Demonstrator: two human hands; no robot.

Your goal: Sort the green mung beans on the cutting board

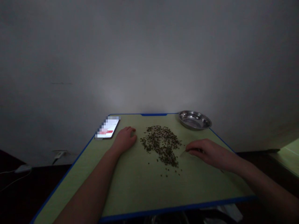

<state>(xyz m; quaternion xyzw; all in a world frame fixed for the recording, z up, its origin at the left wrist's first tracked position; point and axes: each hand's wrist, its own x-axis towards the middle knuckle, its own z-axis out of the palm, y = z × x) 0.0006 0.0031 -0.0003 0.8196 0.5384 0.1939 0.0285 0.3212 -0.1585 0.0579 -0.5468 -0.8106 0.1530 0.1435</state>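
Observation:
A loose pile of small dark brown-green grains (167, 144), like seeds or peppercorns, is spread over the middle of the table (137, 186). My left hand (125, 138) rests on the tabletop left of the pile, empty, its thumb apart from its loosely bent fingers. On the other side, my right hand (205, 152) is closed in a pinch round a slim utensil (182, 153). The utensil's pale tip points at the pile's right edge, and its dark end shows beneath the wrist. Fingers cover most of it, so its exact kind is unclear.
A shiny metal bowl (195, 120) stands at the far right corner. A phone (108, 127) with a lit screen lies at the far left. The table's blue edge meets a grey wall (149, 62). A plug (59, 154) and a white cable (23, 169) are at the left.

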